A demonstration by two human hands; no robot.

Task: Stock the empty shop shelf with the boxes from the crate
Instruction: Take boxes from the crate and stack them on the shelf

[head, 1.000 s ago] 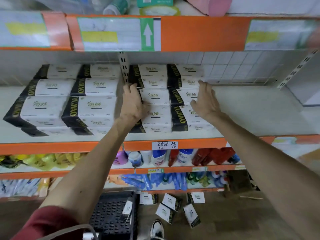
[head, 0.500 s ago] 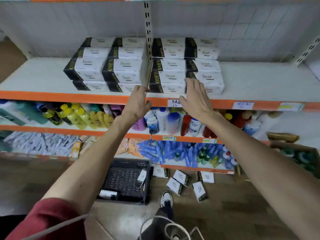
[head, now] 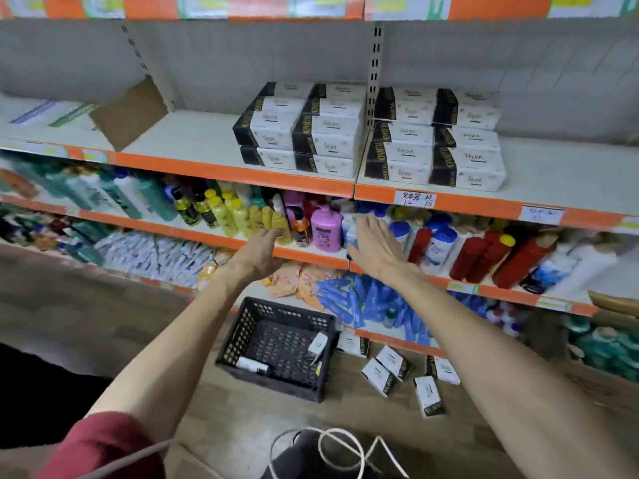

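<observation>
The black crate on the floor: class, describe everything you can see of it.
The black crate looks like plastic, its walls and base perforated in a grid. It stands upright and open-topped on the wooden floor, nearly empty: one small box lies flat inside near the front wall, and a second box leans against its right wall.

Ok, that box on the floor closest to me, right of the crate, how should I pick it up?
Pinch the box across its two long sides, coming down from above. It lies flat on the floor, broad white face up, and both long sides look clear.
</observation>
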